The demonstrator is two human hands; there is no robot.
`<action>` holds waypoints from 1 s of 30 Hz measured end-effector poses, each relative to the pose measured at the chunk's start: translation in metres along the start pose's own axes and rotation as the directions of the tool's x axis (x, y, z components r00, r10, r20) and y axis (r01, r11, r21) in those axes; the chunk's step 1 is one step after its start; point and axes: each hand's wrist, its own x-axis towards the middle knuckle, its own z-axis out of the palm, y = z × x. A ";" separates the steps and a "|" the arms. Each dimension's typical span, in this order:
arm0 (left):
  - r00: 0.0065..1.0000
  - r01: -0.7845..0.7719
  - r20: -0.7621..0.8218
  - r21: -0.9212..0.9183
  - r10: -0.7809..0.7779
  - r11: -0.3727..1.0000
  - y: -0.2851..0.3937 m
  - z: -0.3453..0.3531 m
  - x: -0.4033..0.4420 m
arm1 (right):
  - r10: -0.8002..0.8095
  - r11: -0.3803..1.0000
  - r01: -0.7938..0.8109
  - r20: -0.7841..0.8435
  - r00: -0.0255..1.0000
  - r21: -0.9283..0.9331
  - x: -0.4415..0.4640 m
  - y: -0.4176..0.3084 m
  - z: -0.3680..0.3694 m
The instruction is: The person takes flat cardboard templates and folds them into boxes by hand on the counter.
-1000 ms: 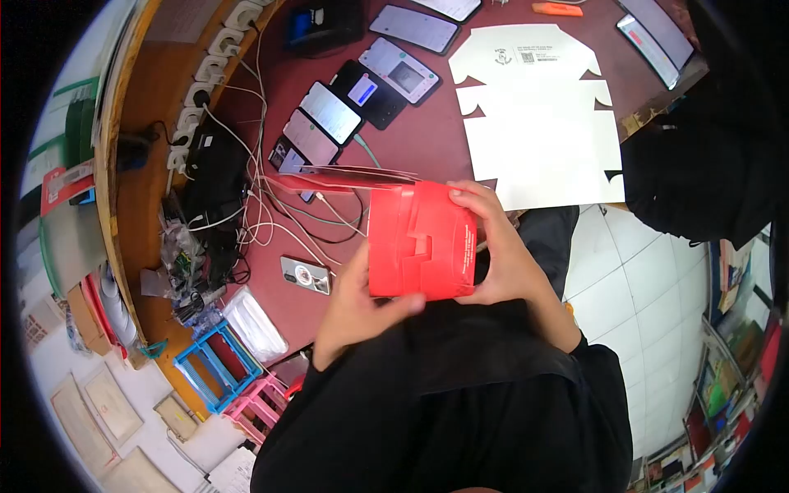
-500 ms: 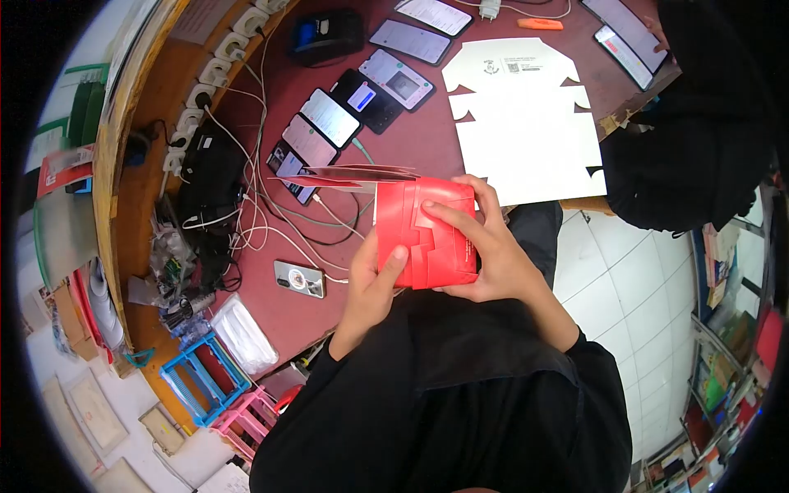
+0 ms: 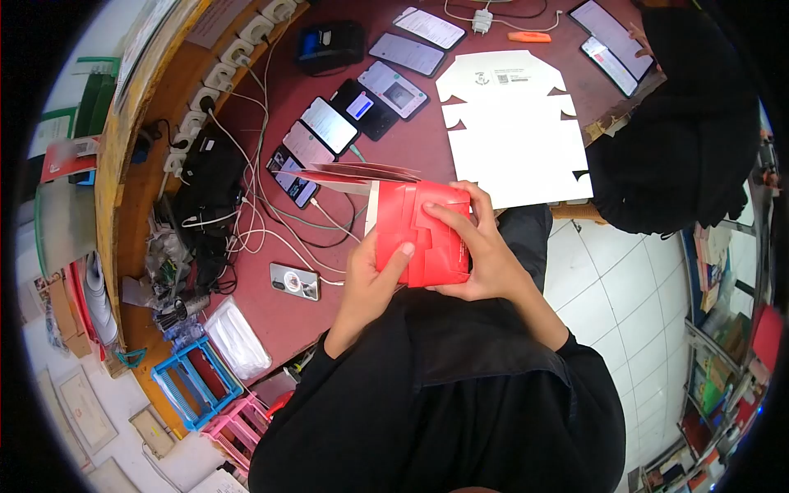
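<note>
Between both hands is a red cardboard box [image 3: 397,215] with interlocking flaps and a long flap standing out to the left. My left hand [image 3: 370,279] grips its near left side, thumb pressed on the red face. My right hand [image 3: 486,255] wraps around the right side, fingers spread over the top and thumb low at the near edge. The inside of the box is mostly hidden. Past it on the table lies a flat white die-cut cardboard sheet [image 3: 518,140] with small printing at its far end.
Several phones [image 3: 329,125] and a black device [image 3: 330,45] lie on the red table [image 3: 255,316]. White cables run from a row of sockets [image 3: 220,78]. A grey phone [image 3: 294,281] is near my left hand. Another person in black [image 3: 682,156] sits at the right, hand near two phones.
The view has shifted slightly, so the table and sheet sit a little lower and further left. The red box is turned slightly, with both hands still around it.
</note>
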 end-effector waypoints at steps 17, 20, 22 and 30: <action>0.917 -0.142 -0.352 0.152 0.188 0.978 0.027 -0.061 -0.006 | 0.013 0.986 -0.035 -0.134 0.991 -0.162 -0.015 0.038 -0.021; 0.935 -0.046 -0.227 0.684 0.273 0.728 0.009 -0.045 0.019 | 0.229 0.947 -0.111 -0.389 0.892 0.303 -0.031 0.097 -0.038; 0.960 0.043 -0.210 0.762 0.183 0.646 -0.042 -0.015 0.045 | 0.241 0.936 -0.096 -0.422 0.874 0.338 -0.040 0.134 -0.055; 0.973 0.185 -0.227 0.656 -0.043 0.732 -0.120 0.051 0.096 | 0.634 0.734 -0.487 -0.221 0.741 0.473 -0.055 0.155 -0.109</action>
